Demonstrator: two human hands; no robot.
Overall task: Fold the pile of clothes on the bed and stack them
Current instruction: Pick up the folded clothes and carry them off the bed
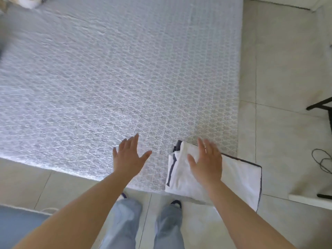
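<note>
Head view: my right hand [206, 164] lies flat w/ straight fingers on folded white garment [239, 178] at bed [111, 83] corner; left hand [128, 159] spread, holding nothing. Cloth likely soft, light; I'd grab the edges.

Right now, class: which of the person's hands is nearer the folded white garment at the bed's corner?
Right. The right hand, fingers spread, lies over the folded white garment. The left hand is open over the bare bedspread, to the garment's left, apart from it.
</note>
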